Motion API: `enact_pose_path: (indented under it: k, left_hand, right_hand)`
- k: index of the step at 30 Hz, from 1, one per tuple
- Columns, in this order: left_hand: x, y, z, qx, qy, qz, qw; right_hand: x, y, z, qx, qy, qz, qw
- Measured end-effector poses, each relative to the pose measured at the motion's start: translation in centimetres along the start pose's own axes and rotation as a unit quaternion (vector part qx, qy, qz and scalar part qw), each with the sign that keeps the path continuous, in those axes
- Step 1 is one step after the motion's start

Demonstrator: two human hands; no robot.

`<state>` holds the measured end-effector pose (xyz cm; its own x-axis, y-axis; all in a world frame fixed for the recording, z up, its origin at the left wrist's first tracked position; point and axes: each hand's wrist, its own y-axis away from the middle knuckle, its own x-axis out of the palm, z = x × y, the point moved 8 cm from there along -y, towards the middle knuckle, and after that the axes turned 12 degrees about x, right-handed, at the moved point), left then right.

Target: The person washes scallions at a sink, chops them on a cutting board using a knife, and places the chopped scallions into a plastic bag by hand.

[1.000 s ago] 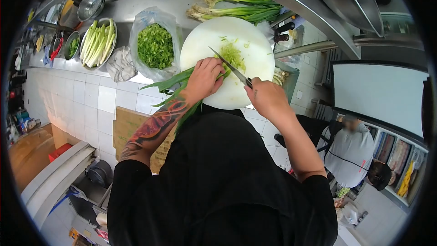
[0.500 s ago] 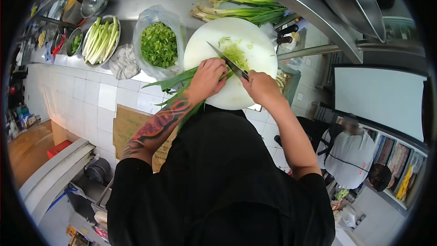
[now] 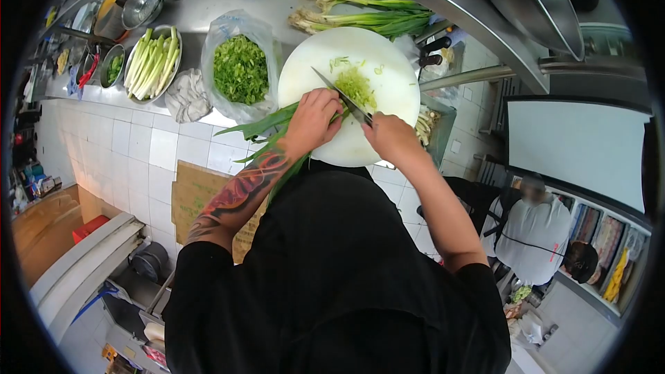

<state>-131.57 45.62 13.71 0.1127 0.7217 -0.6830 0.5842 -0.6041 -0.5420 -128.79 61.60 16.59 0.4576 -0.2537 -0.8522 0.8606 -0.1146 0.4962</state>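
On a round white cutting board (image 3: 305,62), my left hand (image 3: 315,119) is closed over a bunch of green onions (image 3: 267,125). Their long green leaves trail off the board's left edge, under my forearm. My right hand (image 3: 388,137) grips the handle of a kitchen knife (image 3: 352,102), its blade slanting up and left just beside my left fingertips. Against the blade's far side lies a small heap of chopped green onion (image 3: 355,84), with a few loose bits around it. The cut ends under my left fingers are partly hidden.
Left of the board stand a plastic bag of chopped greens (image 3: 240,69), a crumpled cloth (image 3: 188,95) and a bowl of trimmed stalks (image 3: 152,62). Whole green onions (image 3: 367,21) lie behind the board. A metal rail (image 3: 478,77) crosses at right. Another person (image 3: 533,235) is at lower right.
My right hand and the knife have shifted slightly left and down, the blade staying at the chopped heap. My left hand keeps its hold on the green onions.
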Motion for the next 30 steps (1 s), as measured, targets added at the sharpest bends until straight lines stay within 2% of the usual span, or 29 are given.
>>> enact_pose_path:
  k: [4, 7, 10, 12, 15, 22, 24, 27, 30]
  left_hand:
    - [0.1, 0.3, 0.1, 0.011, -0.015, 0.012, 1.0]
    - [-0.2, 0.0, -0.4, 0.008, -0.03, 0.017, 0.999]
    - [-1.3, -0.2, -1.6, 0.018, -0.033, 0.068, 0.997]
    - [-1.2, 0.0, -1.8, 0.026, -0.044, 0.097, 0.994]
    - [-0.6, 0.6, -1.2, 0.022, -0.042, 0.091, 0.995]
    - [-0.4, 0.9, -0.9, 0.027, -0.047, 0.069, 0.996]
    - [-0.2, 0.9, -1.0, 0.027, -0.054, 0.073, 0.996]
    - [-0.3, 0.9, -0.9, 0.022, -0.048, 0.076, 0.996]
    - [-0.2, 1.0, -0.8, 0.022, -0.045, 0.067, 0.997]
  right_hand:
    - [-1.0, 0.0, -0.2, 0.018, -0.017, -0.004, 1.0]
    - [-1.4, 0.8, -0.6, -0.008, -0.024, -0.001, 1.0]
    - [-0.1, 0.7, -0.9, 0.003, -0.009, -0.008, 1.0]
    - [-0.8, 0.9, -0.4, -0.029, -0.035, -0.039, 0.998]
    - [-2.6, 3.0, 0.0, -0.051, -0.008, -0.067, 0.996]
    - [-3.6, 6.1, 0.9, -0.068, 0.014, -0.06, 0.996]
    - [-3.6, 6.2, 0.8, -0.041, 0.032, -0.041, 0.998]
    - [-0.2, 1.7, 1.2, -0.074, -0.003, -0.085, 0.994]
    - [-2.0, 1.2, 1.7, -0.069, -0.008, -0.058, 0.996]
